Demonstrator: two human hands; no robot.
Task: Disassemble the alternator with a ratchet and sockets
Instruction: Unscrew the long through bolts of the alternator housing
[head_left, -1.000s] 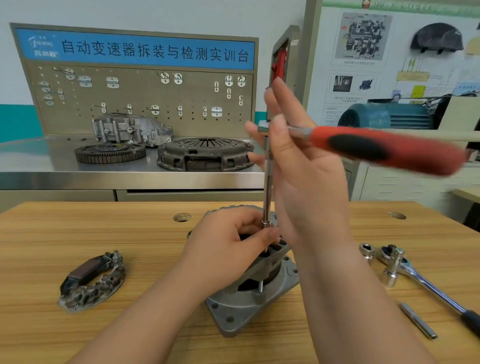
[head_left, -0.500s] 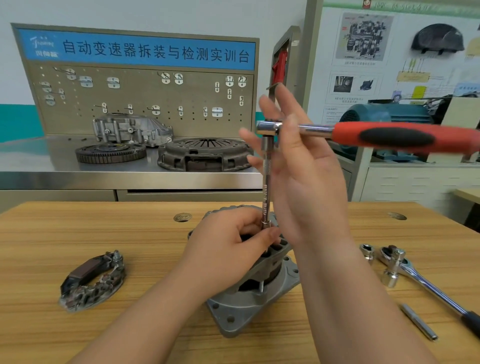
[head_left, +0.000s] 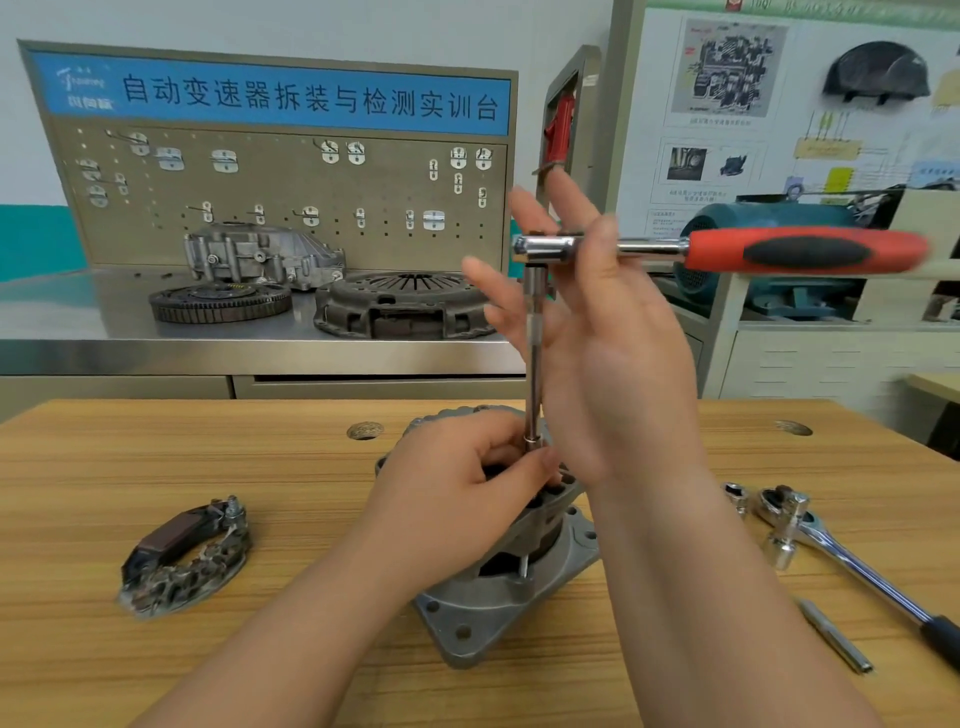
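right hand is held open: fingers straight and spread behind the ratchet, thumb upright across the front of its shaft. no curl round the tool is seen.

change noted: a second ago the red handle is slanted down to the right and blurred; now it is swung level, and the fingers are spread wider. this is read as one stroke being pushed round by the flat hand. a fastener in the alternator is judged to be partly loosened, not yet out.

left hand is closed round the foot of the extension, pinched where it meets the alternator. the socket is hidden by the fingers. this hand's place is unchanged across the frames.

axes: the ratchet's long axis is level, head left, handle pointed right. the extension's long axis is upright, top in the ratchet head, foot down into the alternator.

the alternator is set flange down on the table, between the forearms; whether it sits flat cannot be told.

further out, a rectifier is laid well to the left and a spare ratchet to the right, both apart from the alternator.
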